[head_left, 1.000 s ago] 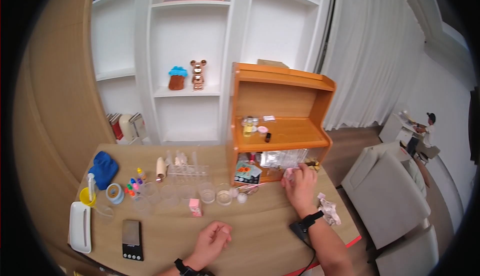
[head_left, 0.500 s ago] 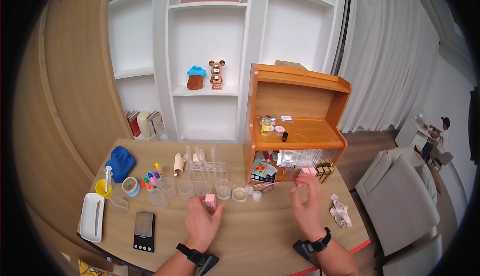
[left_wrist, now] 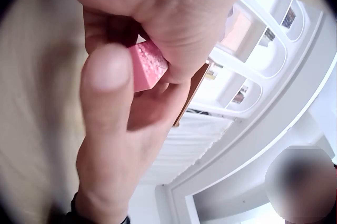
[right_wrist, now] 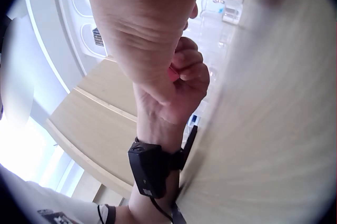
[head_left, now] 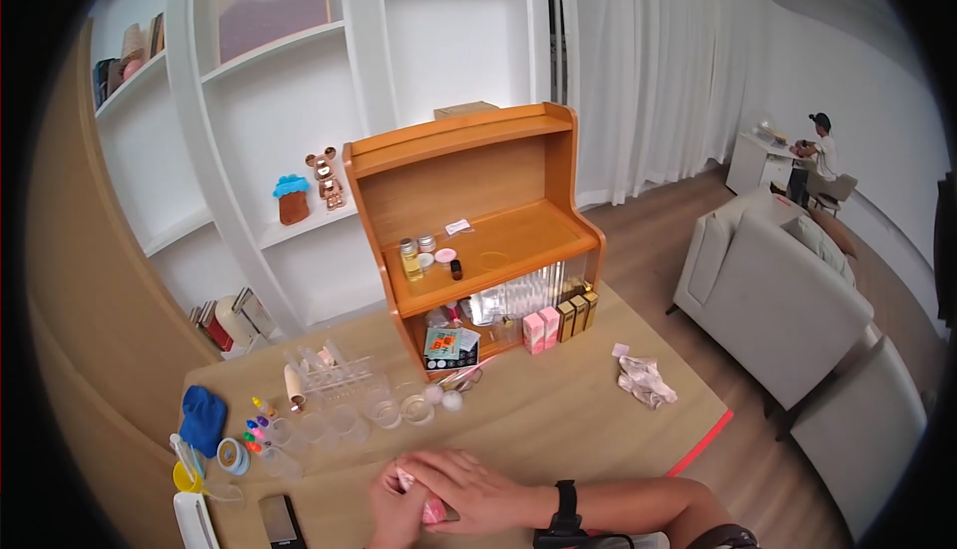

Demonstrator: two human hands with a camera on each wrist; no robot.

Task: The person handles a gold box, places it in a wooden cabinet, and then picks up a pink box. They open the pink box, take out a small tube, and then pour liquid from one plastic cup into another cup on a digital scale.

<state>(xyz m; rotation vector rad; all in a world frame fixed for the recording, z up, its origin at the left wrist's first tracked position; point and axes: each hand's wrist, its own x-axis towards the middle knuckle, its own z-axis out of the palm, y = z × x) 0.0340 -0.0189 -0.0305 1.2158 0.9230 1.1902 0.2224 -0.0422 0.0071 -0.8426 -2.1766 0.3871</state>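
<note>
Pink box (head_left: 434,510), partly covered, between both hands (head_left: 477,490)

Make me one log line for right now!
left hand: holds pink box | right hand: holds it too | two pink boxes: standing beside gold boxes

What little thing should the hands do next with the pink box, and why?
Maybe the left hand could let the right hand take the pink box: both hold it, and two other pink boxes stand farther right, beside some gold boxes.
</note>
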